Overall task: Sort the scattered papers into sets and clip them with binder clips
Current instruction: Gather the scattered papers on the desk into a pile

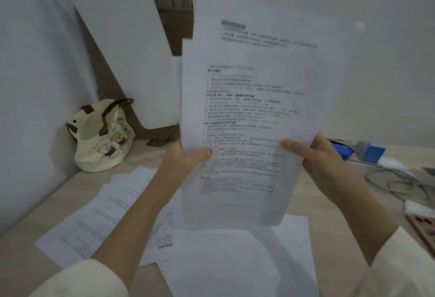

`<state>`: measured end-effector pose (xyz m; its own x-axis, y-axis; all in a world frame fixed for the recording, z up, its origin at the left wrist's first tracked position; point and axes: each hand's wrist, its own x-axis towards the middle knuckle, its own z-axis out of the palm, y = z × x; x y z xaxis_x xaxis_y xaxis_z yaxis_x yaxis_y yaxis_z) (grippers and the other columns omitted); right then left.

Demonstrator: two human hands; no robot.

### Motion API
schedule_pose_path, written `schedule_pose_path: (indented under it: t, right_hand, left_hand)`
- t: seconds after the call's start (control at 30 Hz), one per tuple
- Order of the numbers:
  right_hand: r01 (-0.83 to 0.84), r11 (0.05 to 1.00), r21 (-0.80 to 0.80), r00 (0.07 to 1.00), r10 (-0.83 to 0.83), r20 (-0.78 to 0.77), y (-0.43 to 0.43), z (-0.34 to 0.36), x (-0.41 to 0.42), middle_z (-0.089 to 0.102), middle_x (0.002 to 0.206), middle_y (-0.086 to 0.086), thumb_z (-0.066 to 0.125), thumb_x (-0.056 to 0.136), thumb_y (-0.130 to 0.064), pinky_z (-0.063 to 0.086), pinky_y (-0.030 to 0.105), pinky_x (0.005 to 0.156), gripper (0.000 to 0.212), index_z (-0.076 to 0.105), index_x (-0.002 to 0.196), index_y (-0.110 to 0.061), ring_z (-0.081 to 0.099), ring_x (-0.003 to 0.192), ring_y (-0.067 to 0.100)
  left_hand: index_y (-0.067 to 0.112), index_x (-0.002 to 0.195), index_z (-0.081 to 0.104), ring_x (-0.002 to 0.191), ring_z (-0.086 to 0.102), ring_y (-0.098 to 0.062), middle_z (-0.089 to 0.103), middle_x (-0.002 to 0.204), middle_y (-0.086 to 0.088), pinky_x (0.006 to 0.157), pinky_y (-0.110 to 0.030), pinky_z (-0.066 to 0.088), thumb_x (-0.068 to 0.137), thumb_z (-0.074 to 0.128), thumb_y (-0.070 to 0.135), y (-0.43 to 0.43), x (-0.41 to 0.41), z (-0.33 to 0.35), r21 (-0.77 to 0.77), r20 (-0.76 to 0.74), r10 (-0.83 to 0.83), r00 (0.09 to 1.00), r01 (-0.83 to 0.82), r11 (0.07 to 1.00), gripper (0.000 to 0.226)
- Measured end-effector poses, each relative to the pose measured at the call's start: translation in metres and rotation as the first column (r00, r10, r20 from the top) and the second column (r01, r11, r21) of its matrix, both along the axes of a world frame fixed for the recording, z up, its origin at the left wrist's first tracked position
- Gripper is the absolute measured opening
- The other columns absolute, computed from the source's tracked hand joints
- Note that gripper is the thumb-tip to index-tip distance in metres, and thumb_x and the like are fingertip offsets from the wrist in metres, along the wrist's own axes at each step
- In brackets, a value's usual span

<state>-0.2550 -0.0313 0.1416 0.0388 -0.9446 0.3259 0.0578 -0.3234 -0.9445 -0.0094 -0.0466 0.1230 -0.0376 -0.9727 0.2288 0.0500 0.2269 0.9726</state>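
while you hold the sheaf of printed pages (247, 118) up in the middle of the frame, both hands are clamped on it: your left hand (186, 158) pinches the left edge with the thumb pressed flat on the front sheet, and your right hand (315, 155) grips the right edge the same way, thumb on the print and fingers behind. the front sheet sits lower than the one behind it, so the rear page's top lines show above it toward the upper centre; the text is too blurred to read. below the raised pages, in the lower half of the frame, loose papers (101, 216) lie scattered and overlapping on the wooden desk (28, 245), some printed, some showing blank white. cream sleeves (84, 280) cover your forearms at the bottom corners. at the left, a cream tote bag with bear prints (103, 136) stands on the desk against the wall. a white board (131, 61) leans behind it. at the right edge, a blue and grey device (367, 151) sits near a coiled grey cable (397, 183).
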Motion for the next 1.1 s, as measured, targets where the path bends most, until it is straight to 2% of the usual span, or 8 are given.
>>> schedule_pose_path:
  t: [0.13,0.23,0.47,0.57,0.67,0.83,0.93,1.1]
  right_hand:
    - [-0.009,1.000,-0.022,0.999,0.009,0.034,0.005,-0.002,0.006,0.074,0.095,-0.014,0.062,0.074,-0.013,0.056,0.021,0.068,0.030,0.062,0.099,-0.030,0.070,0.090,0.009]
    - [-0.017,1.000,0.009,0.999,0.016,0.042,0.006,-0.011,0.004,0.073,0.102,-0.011,0.065,0.072,-0.018,0.057,0.022,0.075,0.036,0.061,0.107,-0.025,0.069,0.094,0.009]
    - [-0.024,0.972,0.233,0.997,0.039,-0.060,0.016,-0.059,0.011,0.072,0.108,-0.002,0.059,0.083,-0.018,0.056,0.029,0.079,0.027,0.065,0.110,-0.017,0.068,0.099,0.018]
    - [0.017,0.981,0.191,1.000,-0.016,-0.006,0.020,-0.053,0.012,0.073,0.105,-0.004,0.057,0.085,-0.019,0.053,0.032,0.081,0.024,0.066,0.107,-0.019,0.069,0.097,0.016]
    - [0.028,0.990,0.142,1.000,-0.029,0.011,0.028,-0.053,0.005,0.072,0.106,-0.009,0.059,0.079,-0.024,0.056,0.025,0.076,0.031,0.063,0.110,-0.024,0.068,0.095,0.009]
    - [0.054,0.957,0.285,0.998,-0.048,-0.030,0.037,-0.093,0.007,0.071,0.109,-0.010,0.058,0.084,-0.021,0.054,0.019,0.074,0.034,0.060,0.117,-0.020,0.066,0.101,0.009]
    - [0.105,0.958,0.266,0.994,-0.109,0.003,0.037,-0.091,0.010,0.072,0.106,-0.008,0.055,0.088,-0.018,0.055,0.020,0.072,0.026,0.063,0.112,-0.020,0.068,0.097,0.010]
    - [0.159,0.953,0.260,0.983,-0.176,0.046,0.042,-0.096,0.007,0.072,0.104,-0.008,0.051,0.087,-0.005,0.054,0.019,0.071,0.031,0.060,0.112,-0.022,0.066,0.095,0.007]
  left_hand:
    - [0.024,0.095,0.057,0.075,0.061,-0.003,0.062,0.086,0.011,0.056,-0.008,0.053,0.081,0.066,0.008,0.006,-0.004,0.000,-0.031,-0.064,0.064,0.996,-0.066,0.997,0.022]
    - [0.028,0.087,0.060,0.070,0.066,-0.003,0.067,0.085,0.010,0.059,-0.018,0.055,0.081,0.067,0.013,0.010,-0.001,-0.009,-0.014,-0.060,0.079,0.995,-0.080,0.997,0.018]
    - [0.029,0.089,0.060,0.080,0.068,-0.015,0.070,0.093,0.001,0.064,-0.027,0.054,0.081,0.066,0.014,0.018,-0.008,-0.039,0.065,-0.082,0.136,0.987,-0.131,0.989,0.018]
    - [0.029,0.093,0.061,0.073,0.070,-0.002,0.069,0.092,0.008,0.057,-0.017,0.054,0.079,0.070,0.015,0.017,-0.010,-0.033,-0.007,-0.149,0.159,0.976,-0.161,0.987,0.022]
    - [0.038,0.094,0.052,0.076,0.065,0.011,0.063,0.094,0.015,0.058,-0.009,0.051,0.079,0.071,0.019,0.022,-0.009,-0.039,-0.109,-0.095,0.209,0.973,-0.219,0.970,0.032]
    - [0.031,0.109,0.053,0.100,0.064,-0.009,0.064,0.107,0.010,0.068,-0.011,0.053,0.070,0.061,0.027,0.038,-0.017,-0.079,-0.032,-0.054,0.168,0.984,-0.170,0.985,0.040]
    - [0.021,0.113,0.054,0.089,0.064,0.007,0.063,0.103,0.011,0.066,-0.006,0.050,0.075,0.061,0.014,0.039,-0.020,-0.074,-0.050,-0.102,0.133,0.986,-0.139,0.989,0.039]
    - [0.022,0.110,0.057,0.088,0.063,0.006,0.065,0.104,0.007,0.069,-0.009,0.050,0.074,0.054,0.015,0.041,-0.020,-0.079,-0.041,-0.075,0.135,0.988,-0.138,0.990,0.037]
